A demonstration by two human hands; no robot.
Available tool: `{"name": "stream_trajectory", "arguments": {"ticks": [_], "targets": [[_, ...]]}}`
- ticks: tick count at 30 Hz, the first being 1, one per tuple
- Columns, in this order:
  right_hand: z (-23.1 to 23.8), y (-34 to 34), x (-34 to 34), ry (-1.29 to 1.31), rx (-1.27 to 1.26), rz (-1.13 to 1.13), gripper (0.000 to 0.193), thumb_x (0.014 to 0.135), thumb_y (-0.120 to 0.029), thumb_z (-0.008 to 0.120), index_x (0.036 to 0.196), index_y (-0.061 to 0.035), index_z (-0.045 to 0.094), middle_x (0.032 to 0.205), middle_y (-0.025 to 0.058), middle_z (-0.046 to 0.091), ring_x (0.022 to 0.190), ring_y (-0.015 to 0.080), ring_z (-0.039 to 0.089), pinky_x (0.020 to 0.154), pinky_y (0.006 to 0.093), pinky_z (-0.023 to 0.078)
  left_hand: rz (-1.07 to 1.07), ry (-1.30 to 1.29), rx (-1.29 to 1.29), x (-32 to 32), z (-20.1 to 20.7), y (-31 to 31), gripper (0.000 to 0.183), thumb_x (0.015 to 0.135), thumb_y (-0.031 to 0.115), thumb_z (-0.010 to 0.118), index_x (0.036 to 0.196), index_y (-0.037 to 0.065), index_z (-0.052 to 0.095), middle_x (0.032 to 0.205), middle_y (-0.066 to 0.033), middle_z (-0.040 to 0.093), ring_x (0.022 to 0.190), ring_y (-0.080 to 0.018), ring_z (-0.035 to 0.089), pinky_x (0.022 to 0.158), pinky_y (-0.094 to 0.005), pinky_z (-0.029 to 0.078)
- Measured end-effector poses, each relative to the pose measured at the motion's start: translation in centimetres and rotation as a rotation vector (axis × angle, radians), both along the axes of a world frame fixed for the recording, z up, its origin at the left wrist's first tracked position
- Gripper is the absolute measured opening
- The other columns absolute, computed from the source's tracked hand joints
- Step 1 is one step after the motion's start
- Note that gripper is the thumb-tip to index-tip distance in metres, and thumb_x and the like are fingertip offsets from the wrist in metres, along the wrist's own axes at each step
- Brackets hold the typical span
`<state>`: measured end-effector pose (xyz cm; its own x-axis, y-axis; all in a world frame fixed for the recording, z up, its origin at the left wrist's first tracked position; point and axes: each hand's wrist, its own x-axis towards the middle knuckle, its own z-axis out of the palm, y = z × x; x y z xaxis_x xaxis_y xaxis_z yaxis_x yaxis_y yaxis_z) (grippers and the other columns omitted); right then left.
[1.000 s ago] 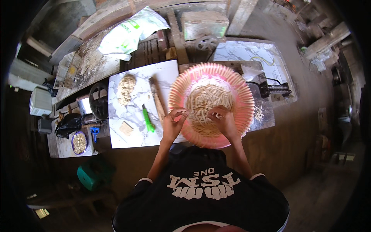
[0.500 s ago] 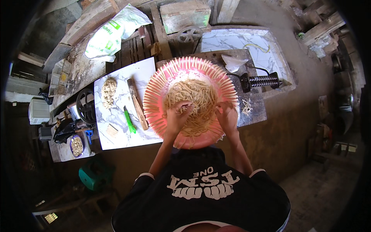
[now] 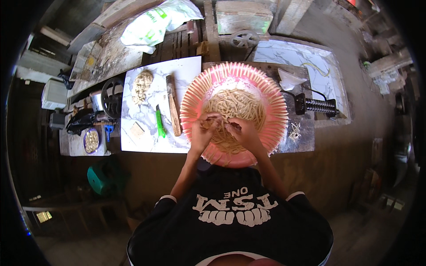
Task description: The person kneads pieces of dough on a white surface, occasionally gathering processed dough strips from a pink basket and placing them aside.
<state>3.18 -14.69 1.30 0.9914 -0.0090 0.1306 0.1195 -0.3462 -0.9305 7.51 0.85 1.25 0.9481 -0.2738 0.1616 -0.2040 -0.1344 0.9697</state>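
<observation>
A round pink basin (image 3: 230,159) is right before me, with pale dough strips (image 3: 195,95) laid side by side over its rim. A tangled heap of dough strips (image 3: 235,106) fills its middle, and white flour dusts the far inner wall. Over the near left of the heap, my left hand (image 3: 206,128) is closed, its fingers curled in a pinch on a dough strip. Close beside it, my right hand (image 3: 244,132) is closed too, its fingertips pinching a strip near the left fingertips. The fingers partly hide what they hold.
On the marbled board (image 3: 146,117) at left lie a dough lump (image 3: 143,86), a wooden stick (image 3: 173,105) and a green-handled cutter (image 3: 160,122). A ridged metal roller (image 3: 320,106) and dough scraps (image 3: 294,132) are at right. A green stool (image 3: 101,179) stands below left.
My right hand has come from the basin's right rim to the middle, next to the left hand. The whole view has shifted, so the basin appears farther right.
</observation>
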Motion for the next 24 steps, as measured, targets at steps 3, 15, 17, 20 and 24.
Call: {"name": "stream_trajectory", "arguments": {"ticks": [3, 15, 17, 20, 24], "targets": [[-0.5, 0.7, 0.7, -0.084, -0.073, -0.069, 0.022, 0.077, -0.017, 0.061, 0.091, 0.0, 0.059, 0.063, 0.0131, 0.056, 0.054, 0.0184, 0.055, 0.052, 0.0296, 0.042, 0.128, -0.038, 0.076, 0.2, -0.9, 1.9, 0.015, 0.08, 0.006, 0.057, 0.093, -0.001, 0.059, 0.087, -0.0089, 0.062, 0.081, -0.0121, 0.057, 0.071, -0.0246, 0.045], [-3.7, 0.8, 0.9, -0.032, -0.401, -0.021, 0.025, 0.081, -0.021, 0.053, 0.097, -0.0029, 0.058, 0.077, 0.0166, 0.06, 0.07, 0.0319, 0.057, 0.063, 0.04, 0.044, 0.324, 0.052, 0.011, -0.8, -1.7, 3.9, 0.019, 0.084, 0.013, 0.054, 0.096, -0.001, 0.058, 0.089, -0.0083, 0.06, 0.085, -0.0132, 0.053, 0.078, -0.0268, 0.04], [-2.8, 0.5, 1.9, -0.085, -0.358, -0.011, 0.024, 0.081, -0.02, 0.054, 0.097, -0.0026, 0.058, 0.08, 0.0165, 0.06, 0.072, 0.0311, 0.057, 0.064, 0.0388, 0.045, 0.33, 0.068, -0.025, -0.9, -1.5, 3.9, 0.02, 0.084, 0.013, 0.053, 0.097, -0.002, 0.058, 0.089, -0.007, 0.06, 0.085, -0.0126, 0.053, 0.077, -0.0259, 0.039], [-1.0, 1.7, 3.7, -0.109, -0.315, 0.0, 0.022, 0.08, -0.015, 0.054, 0.097, -0.0021, 0.057, 0.083, 0.0152, 0.06, 0.075, 0.0296, 0.057, 0.066, 0.0367, 0.045, 0.34, -0.142, 0.176, 0.0, -2.6, 5.1, 0.022, 0.082, 0.017, 0.056, 0.098, 0.002, 0.059, 0.092, -0.0078, 0.061, 0.079, -0.0127, 0.054, 0.066, -0.0239, 0.042], [-2.2, 5.4, 6.9, -0.294, -0.31, 0.09, 0.019, 0.077, -0.011, 0.056, 0.095, -0.0034, 0.058, 0.079, 0.0128, 0.058, 0.074, 0.0286, 0.056, 0.067, 0.0364, 0.044, 0.411, 0.187, 0.292, 0.8, -2.1, 7.3, 0.024, 0.081, 0.018, 0.057, 0.102, 0.005, 0.058, 0.097, -0.0137, 0.06, 0.084, -0.0211, 0.055, 0.06, -0.0278, 0.043]]}}
